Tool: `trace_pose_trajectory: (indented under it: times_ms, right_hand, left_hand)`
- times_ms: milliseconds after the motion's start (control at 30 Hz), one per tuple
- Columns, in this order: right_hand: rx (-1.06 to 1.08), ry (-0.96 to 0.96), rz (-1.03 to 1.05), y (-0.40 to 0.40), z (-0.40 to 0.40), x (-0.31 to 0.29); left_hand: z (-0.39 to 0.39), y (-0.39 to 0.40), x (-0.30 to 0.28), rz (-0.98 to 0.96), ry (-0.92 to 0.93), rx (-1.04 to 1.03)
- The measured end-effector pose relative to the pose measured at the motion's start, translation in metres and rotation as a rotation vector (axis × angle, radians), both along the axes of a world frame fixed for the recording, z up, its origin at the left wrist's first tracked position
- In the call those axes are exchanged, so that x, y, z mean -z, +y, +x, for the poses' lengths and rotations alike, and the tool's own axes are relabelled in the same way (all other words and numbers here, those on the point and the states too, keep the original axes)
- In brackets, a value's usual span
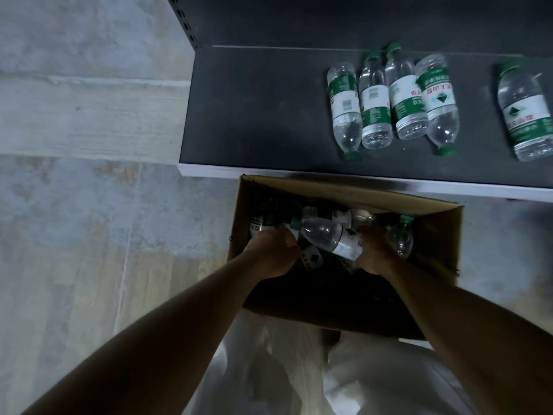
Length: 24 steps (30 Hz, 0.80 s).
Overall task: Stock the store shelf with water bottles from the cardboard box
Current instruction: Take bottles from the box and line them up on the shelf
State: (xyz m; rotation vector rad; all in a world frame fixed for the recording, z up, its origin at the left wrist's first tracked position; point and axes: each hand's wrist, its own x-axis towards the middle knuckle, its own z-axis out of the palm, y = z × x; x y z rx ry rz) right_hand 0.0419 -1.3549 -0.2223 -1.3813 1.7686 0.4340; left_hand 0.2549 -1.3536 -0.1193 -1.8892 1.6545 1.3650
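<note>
An open cardboard box [431,235] stands on the floor against the dark shelf [254,115]. Several clear water bottles with green caps and green-white labels lie inside it. Both my hands reach down into the box. My left hand [272,253] curls around a bottle whose green cap [295,223] shows above my fingers. My right hand [375,250] grips a clear bottle [329,235] that lies slanted across the pile. Another bottle [401,235] lies just right of that hand. On the shelf, several bottles lie on their sides in a tight group [392,100], and one more [525,109] lies apart at the right.
The shelf's white front edge [209,170] runs just behind the box. A slotted upright [182,22] stands at the shelf's back left. Grey concrete floor [89,205] spreads to the left. White clothing [299,369] shows below my arms.
</note>
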Motion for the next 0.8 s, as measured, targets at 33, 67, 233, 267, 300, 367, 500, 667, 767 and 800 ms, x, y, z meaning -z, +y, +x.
trace_pose_trajectory:
  times_ms: [33,67,233,267,300,367,500,667,767,800]
  right_hand:
    - [-0.008,0.032,0.026,0.005,-0.005,-0.003]
    - [-0.014,0.031,0.018,0.007,-0.005,-0.02]
    - [0.008,-0.025,-0.003,0.012,-0.011,-0.078]
    - [0.012,-0.022,0.001,0.013,-0.012,-0.094]
    - [0.004,-0.024,0.003,0.013,-0.014,-0.107]
    - [-0.006,-0.041,-0.006,0.013,-0.018,-0.136]
    - [0.011,-0.046,0.003,0.01,-0.019,-0.199]
    - [0.004,-0.076,0.006,0.004,-0.018,-0.284]
    - [0.011,-0.105,0.027,0.002,-0.016,-0.329]
    - [-0.007,-0.1,0.024,0.0,-0.014,-0.345]
  left_hand:
    - [0.0,0.002,-0.01,0.008,0.013,0.009]
    - [0.0,0.003,-0.021,0.009,0.026,0.014]
    - [-0.001,0.009,-0.069,0.019,0.042,-0.01]
    - [-0.002,0.01,-0.078,0.018,0.043,-0.017]
    - [-0.003,0.01,-0.089,0.018,0.044,-0.019]
    - [-0.004,0.01,-0.11,0.017,0.051,-0.011]
    - [-0.007,0.004,-0.16,0.005,0.069,-0.003]
    - [-0.008,-0.009,-0.235,-0.029,0.101,0.069]
    - [-0.008,-0.02,-0.28,-0.058,0.116,0.137]
    - [-0.008,-0.024,-0.294,-0.061,0.121,0.168]
